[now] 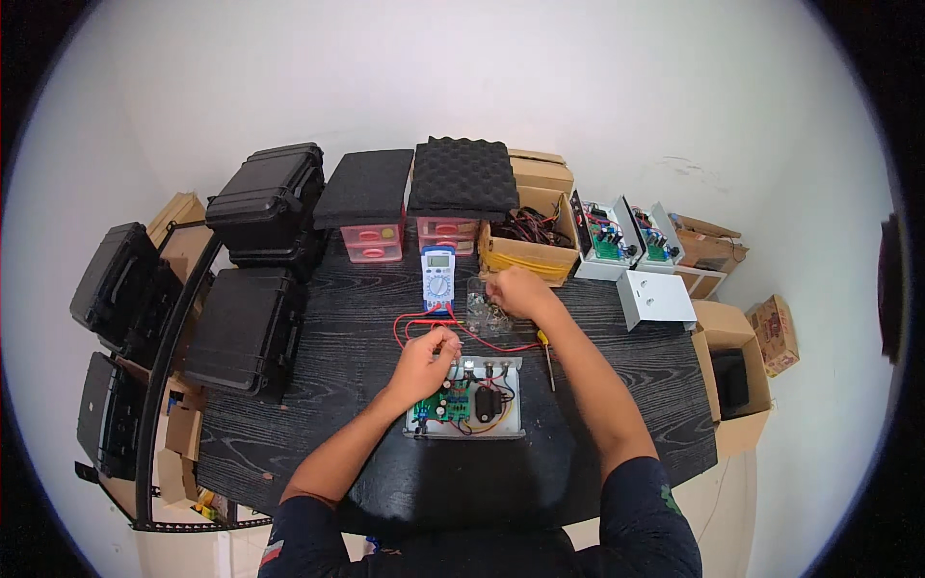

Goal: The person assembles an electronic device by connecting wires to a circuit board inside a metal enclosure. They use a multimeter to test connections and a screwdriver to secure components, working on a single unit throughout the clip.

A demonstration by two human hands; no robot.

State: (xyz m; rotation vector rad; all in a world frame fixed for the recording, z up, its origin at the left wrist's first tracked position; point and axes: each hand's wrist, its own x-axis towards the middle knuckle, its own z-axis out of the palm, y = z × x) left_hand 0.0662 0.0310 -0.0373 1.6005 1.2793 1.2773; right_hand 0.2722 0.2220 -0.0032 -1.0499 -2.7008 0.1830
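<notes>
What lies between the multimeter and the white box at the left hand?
The head view shows red wires there, with the left hand nearer the white box.

Walls (462,77) were plain white, with faint scuff marks (686,169) toward the right. Light was bright and even across the rear wall. The surface (352,289) was black with a pale wood-grain streak — darker and smoother-looking near its front edge. A black-framed rack (145,467) stood along the left side, its lower rail (204,527) perforated. The floor (734,501) was pale — visible below the surface at right, crossed by a thin line.
</notes>
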